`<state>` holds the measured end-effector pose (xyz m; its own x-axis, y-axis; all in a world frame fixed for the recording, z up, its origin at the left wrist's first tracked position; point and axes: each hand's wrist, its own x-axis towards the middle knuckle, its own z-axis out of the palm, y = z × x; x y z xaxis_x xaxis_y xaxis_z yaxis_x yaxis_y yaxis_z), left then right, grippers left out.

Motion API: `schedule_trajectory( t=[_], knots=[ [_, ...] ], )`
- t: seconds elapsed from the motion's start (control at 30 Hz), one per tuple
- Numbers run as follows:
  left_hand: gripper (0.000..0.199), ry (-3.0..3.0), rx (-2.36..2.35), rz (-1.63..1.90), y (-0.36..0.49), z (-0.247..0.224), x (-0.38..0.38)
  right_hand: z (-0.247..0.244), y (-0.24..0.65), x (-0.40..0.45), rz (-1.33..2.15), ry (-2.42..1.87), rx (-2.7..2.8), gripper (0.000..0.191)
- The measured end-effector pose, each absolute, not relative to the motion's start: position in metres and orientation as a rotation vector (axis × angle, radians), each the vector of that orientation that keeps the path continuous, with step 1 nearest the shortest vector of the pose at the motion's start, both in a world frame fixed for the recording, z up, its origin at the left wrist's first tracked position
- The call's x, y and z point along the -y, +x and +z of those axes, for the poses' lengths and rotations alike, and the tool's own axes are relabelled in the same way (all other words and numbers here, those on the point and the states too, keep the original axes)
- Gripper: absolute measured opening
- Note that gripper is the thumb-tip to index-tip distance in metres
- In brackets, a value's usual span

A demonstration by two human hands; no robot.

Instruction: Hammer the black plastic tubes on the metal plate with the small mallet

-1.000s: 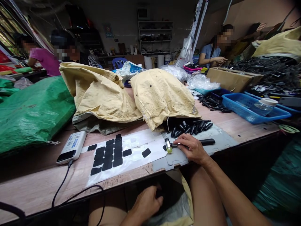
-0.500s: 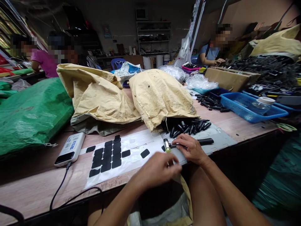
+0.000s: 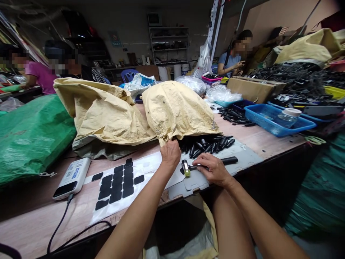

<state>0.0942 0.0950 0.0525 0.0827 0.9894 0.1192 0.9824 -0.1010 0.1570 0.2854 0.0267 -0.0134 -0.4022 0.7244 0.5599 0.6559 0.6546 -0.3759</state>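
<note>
My left hand [image 3: 170,153] is closed at the lower edge of a cream sack [image 3: 179,108], its fingers gripping the gathered cloth. My right hand [image 3: 211,168] is closed round the shaft of a hammer [image 3: 229,160], near its head. The hammer lies over a grey board [image 3: 246,155], with its yellow-green face toward the table edge. Several black cylindrical pieces [image 3: 212,145] lie loose beyond my right hand, by the sack's opening. Black rounded squares [image 3: 117,181] are set out on a white sheet [image 3: 94,216] left of my left arm.
A power bank [image 3: 72,178] with a cable and a green sack [image 3: 35,133] are at the left. Another cream sack [image 3: 105,111] stands behind the sheet. A blue tray [image 3: 280,126] with a jar is at the right. Across the table a person [image 3: 229,63] sits; two others are at the left.
My left hand has moved forward from above the table edge and taken hold of the sack's lower edge. My right hand stays on the hammer. The camera view has shifted slightly.
</note>
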Motion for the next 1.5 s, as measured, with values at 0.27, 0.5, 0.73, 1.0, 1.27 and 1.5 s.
schedule_trajectory(
  t=[0.27,0.5,0.73,1.0,1.27,1.5],
  knots=[
    [0.030,2.237,-2.114,0.286,0.094,0.057,-0.102,-0.014,0.284,-0.026,0.141,-1.082,2.147,0.024],
    [0.024,2.291,-2.018,0.309,0.087,0.054,-0.101,-0.015,0.285,-0.027,0.120,-1.077,2.159,0.023],
    [0.022,2.255,-1.787,0.684,0.075,0.062,-0.081,-0.011,0.285,-0.026,0.110,-1.072,2.169,0.024],
    [0.008,2.141,-1.430,0.771,0.002,0.032,-0.006,-0.013,0.282,-0.028,0.014,-1.137,2.247,0.017],
    [0.014,2.122,-1.370,0.808,0.000,0.004,0.001,-0.002,0.278,-0.020,-0.072,-1.051,2.164,0.030],
    [0.017,2.031,-1.360,0.828,-0.005,0.002,0.000,0.019,0.241,0.008,0.174,-0.907,2.182,0.041]
  ],
)
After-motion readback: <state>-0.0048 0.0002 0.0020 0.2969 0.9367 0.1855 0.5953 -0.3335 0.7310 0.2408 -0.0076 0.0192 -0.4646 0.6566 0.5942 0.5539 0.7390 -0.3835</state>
